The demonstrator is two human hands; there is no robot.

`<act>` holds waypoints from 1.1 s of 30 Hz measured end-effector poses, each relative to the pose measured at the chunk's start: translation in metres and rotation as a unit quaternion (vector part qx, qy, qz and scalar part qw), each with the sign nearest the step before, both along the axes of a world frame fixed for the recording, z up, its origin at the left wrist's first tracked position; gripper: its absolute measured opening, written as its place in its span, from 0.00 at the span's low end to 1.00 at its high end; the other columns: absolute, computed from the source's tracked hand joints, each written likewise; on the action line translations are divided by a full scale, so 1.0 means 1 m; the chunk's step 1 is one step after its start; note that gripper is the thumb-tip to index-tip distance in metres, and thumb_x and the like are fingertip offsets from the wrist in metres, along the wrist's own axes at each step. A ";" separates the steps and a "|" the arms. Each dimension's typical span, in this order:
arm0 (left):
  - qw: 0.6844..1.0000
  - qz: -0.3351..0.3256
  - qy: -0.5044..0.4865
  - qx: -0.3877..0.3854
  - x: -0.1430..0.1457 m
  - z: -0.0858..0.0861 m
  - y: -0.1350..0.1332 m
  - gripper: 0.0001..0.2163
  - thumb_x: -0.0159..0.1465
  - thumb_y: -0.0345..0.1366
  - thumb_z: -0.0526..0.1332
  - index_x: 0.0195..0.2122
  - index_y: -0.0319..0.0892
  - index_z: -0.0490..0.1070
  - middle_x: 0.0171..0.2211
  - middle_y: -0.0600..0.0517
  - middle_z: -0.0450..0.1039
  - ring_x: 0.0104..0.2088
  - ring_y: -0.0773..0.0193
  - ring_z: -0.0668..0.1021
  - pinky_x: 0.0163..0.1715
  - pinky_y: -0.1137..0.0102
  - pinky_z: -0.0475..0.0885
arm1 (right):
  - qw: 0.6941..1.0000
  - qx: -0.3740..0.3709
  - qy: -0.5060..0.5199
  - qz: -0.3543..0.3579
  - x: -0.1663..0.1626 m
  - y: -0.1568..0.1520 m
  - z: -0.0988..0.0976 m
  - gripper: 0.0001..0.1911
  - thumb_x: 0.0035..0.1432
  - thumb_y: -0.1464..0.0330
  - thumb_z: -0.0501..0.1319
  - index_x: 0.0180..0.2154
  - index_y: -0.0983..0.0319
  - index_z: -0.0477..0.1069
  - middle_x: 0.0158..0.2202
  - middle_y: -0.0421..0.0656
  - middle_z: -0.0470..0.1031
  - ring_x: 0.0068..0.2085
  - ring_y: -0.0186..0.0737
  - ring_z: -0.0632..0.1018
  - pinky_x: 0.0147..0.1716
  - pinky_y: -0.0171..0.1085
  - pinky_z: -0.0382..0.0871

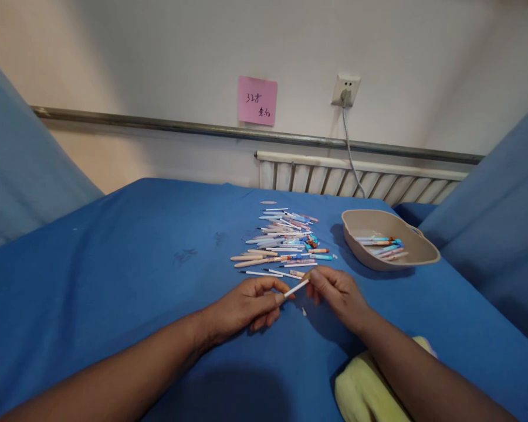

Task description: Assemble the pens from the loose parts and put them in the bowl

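White, slim plastic-looking stick [296, 288] between the two hands, just above the cloth and nearer the wearer than the pens, slanting up to the right. Left hand [257, 302]: thumb and forefinger pinch the lower end; other fingers curled loosely. Right hand [337, 292]: thumb and fingertips close on the upper end, lower fingers bent under.

Just below the stick, between the hands: small white pointed piece [304, 312] lying loose. Just beyond the fingers: thin white rods with dark tips [260, 273], flat, roughly side by side. Behind these, a loose heap of pastel pens in pale blue, pink and beige [275, 241], some with blue or brown ornaments; most lie crosswise, several overlapping.

Right of the heap, well apart from the stick: beige plastic basin with a handle opening [372, 221], holding more pastel pens [385, 249] at its bottom. Under the right forearm, yellow-green soft cloth bundle [365, 390], partly hidden.

All on a smooth blue cloth cover [158, 246]. Beyond its far edge: white ribbed radiator [319, 179], grey metal pipe [180, 125], pink handwritten paper note [257, 101], white socket [338, 87] with a plugged-in grey cord [351, 155]. Light-blue curtains [22, 158] on both sides.
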State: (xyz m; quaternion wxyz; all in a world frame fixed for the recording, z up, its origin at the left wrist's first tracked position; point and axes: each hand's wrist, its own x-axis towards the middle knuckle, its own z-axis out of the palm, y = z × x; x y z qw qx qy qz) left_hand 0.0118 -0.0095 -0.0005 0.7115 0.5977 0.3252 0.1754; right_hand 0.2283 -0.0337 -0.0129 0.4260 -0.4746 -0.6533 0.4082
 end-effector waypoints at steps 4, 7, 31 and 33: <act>0.999 0.044 -0.008 0.011 -0.007 0.001 0.005 0.14 0.63 0.44 0.58 0.42 0.38 0.67 0.17 0.60 0.64 0.14 0.75 0.60 0.15 0.77 0.53 | 0.996 0.002 0.003 -0.091 0.026 0.015 -0.005 0.19 0.58 0.54 0.55 0.28 0.63 0.70 0.22 0.39 0.70 0.23 0.33 0.69 0.25 0.32 0.63; 0.995 0.092 0.005 0.034 -0.013 0.001 0.011 0.14 0.62 0.43 0.58 0.42 0.38 0.67 0.17 0.60 0.65 0.14 0.74 0.60 0.16 0.76 0.53 | 0.991 0.000 -0.087 -0.097 0.041 0.023 -0.011 0.12 0.55 0.59 0.59 0.28 0.62 0.70 0.23 0.38 0.71 0.25 0.34 0.70 0.25 0.32 0.62; 0.981 0.067 0.128 0.133 -0.018 -0.001 0.016 0.17 0.61 0.46 0.57 0.44 0.39 0.71 0.19 0.58 0.65 0.17 0.72 0.64 0.18 0.77 0.58 | 0.991 0.035 -0.129 0.016 0.022 0.005 0.002 0.11 0.64 0.63 0.50 0.36 0.61 0.67 0.24 0.36 0.64 0.26 0.33 0.66 0.26 0.31 0.59; 0.979 0.064 0.133 0.142 -0.018 0.000 0.016 0.17 0.61 0.46 0.56 0.44 0.39 0.71 0.19 0.58 0.65 0.18 0.71 0.65 0.19 0.76 0.58 | 0.994 0.028 -0.107 0.014 0.022 0.006 0.002 0.13 0.64 0.61 0.51 0.34 0.61 0.68 0.24 0.36 0.63 0.26 0.32 0.65 0.25 0.31 0.58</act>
